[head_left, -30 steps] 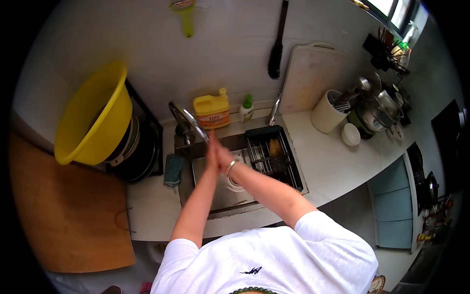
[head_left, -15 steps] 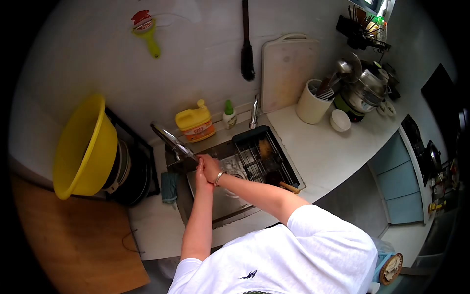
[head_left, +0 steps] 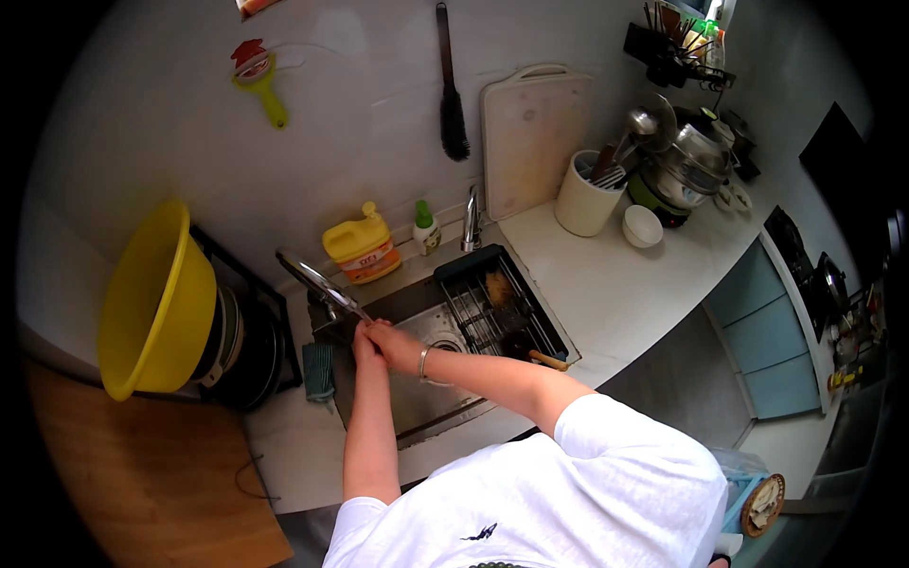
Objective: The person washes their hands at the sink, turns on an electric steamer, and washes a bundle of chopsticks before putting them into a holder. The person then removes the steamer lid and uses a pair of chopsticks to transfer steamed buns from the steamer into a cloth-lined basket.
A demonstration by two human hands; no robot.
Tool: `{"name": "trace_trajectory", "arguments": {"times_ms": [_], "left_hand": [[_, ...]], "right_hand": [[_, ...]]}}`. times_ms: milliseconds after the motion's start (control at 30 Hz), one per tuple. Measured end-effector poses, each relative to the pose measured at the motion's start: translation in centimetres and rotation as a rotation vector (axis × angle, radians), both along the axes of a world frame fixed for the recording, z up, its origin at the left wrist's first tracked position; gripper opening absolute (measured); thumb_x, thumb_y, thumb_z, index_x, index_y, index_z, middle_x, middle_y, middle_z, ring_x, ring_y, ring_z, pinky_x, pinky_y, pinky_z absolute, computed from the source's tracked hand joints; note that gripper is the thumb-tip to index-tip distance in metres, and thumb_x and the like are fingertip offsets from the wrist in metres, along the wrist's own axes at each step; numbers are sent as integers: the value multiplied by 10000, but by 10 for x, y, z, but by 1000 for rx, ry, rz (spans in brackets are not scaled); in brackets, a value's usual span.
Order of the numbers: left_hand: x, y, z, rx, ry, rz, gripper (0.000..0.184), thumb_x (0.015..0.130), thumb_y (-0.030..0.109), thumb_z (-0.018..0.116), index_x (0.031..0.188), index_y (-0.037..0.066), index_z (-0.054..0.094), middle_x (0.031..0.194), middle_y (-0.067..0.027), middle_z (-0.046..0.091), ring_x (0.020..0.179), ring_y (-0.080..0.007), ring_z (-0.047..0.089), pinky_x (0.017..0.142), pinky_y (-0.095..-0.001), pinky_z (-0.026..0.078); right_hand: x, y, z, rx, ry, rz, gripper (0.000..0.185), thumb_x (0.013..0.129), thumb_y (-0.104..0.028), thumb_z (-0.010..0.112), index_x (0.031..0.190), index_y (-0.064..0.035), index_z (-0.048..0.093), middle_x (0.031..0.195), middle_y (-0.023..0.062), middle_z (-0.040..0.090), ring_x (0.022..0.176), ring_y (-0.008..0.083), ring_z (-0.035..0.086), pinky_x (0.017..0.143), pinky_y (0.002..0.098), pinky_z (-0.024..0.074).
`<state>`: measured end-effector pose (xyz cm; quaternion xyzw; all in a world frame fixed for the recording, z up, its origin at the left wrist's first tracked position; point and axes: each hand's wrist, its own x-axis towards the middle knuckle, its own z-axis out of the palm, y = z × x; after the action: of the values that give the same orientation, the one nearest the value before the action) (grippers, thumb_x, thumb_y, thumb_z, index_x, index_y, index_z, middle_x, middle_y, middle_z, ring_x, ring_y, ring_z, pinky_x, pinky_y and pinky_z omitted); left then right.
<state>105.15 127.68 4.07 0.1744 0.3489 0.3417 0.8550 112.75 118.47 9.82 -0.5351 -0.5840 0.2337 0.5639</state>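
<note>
Under the spout of the chrome faucet (head_left: pixel 322 282), my two hands meet over the left part of the steel sink (head_left: pixel 417 312). My right hand (head_left: pixel 398 348), with a silver bracelet at its wrist, is closed over the fingers of my left hand (head_left: pixel 365 345). The left fingers are mostly hidden by the right hand. No object shows between them. A black dish rack (head_left: pixel 473 260) sits in the sink's right side, with a brown item and a wooden handle (head_left: pixel 548 360) in it.
A yellow detergent jug (head_left: pixel 363 248) and a green-capped bottle (head_left: pixel 426 230) stand behind the sink. A teal cloth (head_left: pixel 319 372) hangs at its left edge. Further left is a yellow basin (head_left: pixel 156 303). At right are a utensil holder (head_left: pixel 587 201) and white bowl (head_left: pixel 643 227).
The view has turned and shifted. My hands were pressed palm to palm with fingers stretched out; now the right hand is folded over the left, close under the spout.
</note>
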Motion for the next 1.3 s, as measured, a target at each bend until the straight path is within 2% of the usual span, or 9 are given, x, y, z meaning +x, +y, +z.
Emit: {"name": "trace_trajectory", "arguments": {"times_ms": [67,300,400,467,633,800,900,1067,1300], "left_hand": [[10,-26,34,-131,-1,65,243,929,261,430,784,89,520,786,-62,588,806,-226,568,778,-363,469],[19,-39,37,-80,-107,118,205,929,241,428,867,73,526,888,-77,571,876,-227,544,815,-353,451],[2,-23,20,-9,-172,100,188,932,206,415,933,58,531,964,-94,569,941,-233,535,855,-360,439],[-5,-11,11,9,-225,92,191,933,183,406,977,49,534,1014,-106,568,985,-238,529,882,-365,431],[8,-46,22,215,-400,104,332,938,91,379,1251,4,443,1288,-137,463,1184,-239,445,997,-348,370],[15,-75,51,511,-2,90,568,928,445,365,1358,74,340,1429,-90,296,1309,-285,274,1073,-397,240],[5,-71,54,221,-168,192,334,926,82,422,1242,-26,448,1280,-119,472,1150,-224,475,980,-331,387],[-4,-45,34,1049,653,-41,298,872,79,532,1166,31,542,1220,-80,519,1062,-223,533,872,-301,434],[-5,-41,67,1506,1577,-139,259,818,21,487,1056,53,582,1085,-100,547,1023,-302,510,873,-341,405]], "right_hand": [[21,-5,24,-194,-701,112,268,814,-88,494,1071,-27,539,1039,134,558,987,272,530,949,324,365],[13,0,24,-211,-889,-148,382,776,-94,543,1152,-41,502,1109,141,513,1069,310,473,936,386,389],[-5,-6,13,-160,-399,-112,431,766,-54,551,1189,-31,472,1131,126,500,1072,297,485,949,358,383],[-18,4,-18,-346,370,-37,448,773,-36,548,1208,-14,442,1140,102,505,1081,278,489,936,338,393],[9,25,-9,-384,1492,219,288,894,-297,517,967,-20,546,896,115,607,851,223,598,799,338,486],[24,31,-1,-496,1415,215,342,932,-320,441,878,2,544,845,138,608,760,241,598,700,350,502],[12,37,-1,-515,1317,91,343,928,-304,447,828,7,551,763,137,606,682,253,597,642,348,502],[12,37,-7,-571,1284,-149,359,933,-296,420,852,17,577,767,135,618,647,233,598,605,336,480],[-14,33,-32,-610,1185,-80,400,920,-330,446,1052,28,565,1000,126,607,861,193,591,668,325,473]]}}
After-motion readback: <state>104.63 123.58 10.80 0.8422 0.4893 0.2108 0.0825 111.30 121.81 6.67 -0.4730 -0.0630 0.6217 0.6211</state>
